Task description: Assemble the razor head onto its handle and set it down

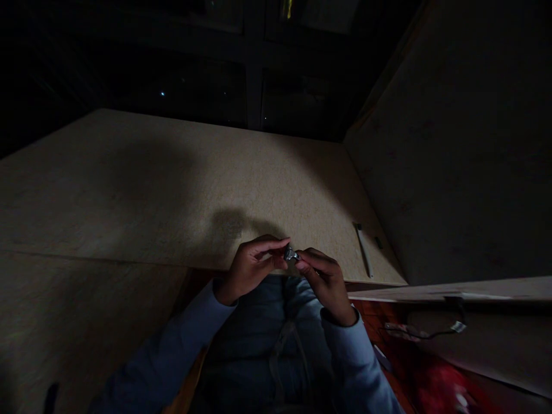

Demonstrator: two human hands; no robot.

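Metal piece [290,253] between hands [250,267]; pen [363,250] nearby

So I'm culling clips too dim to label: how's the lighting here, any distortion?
Head view: very dim, one pool of light on the table, background nearly black; the left hand and right hand throw a soft shadow onto it; the small metal part they pinch glints but is too dark to identify; wide-angle bend at the edges.

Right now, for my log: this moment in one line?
left hand: pinches small metal piece | right hand: pinches it | white stick: on table
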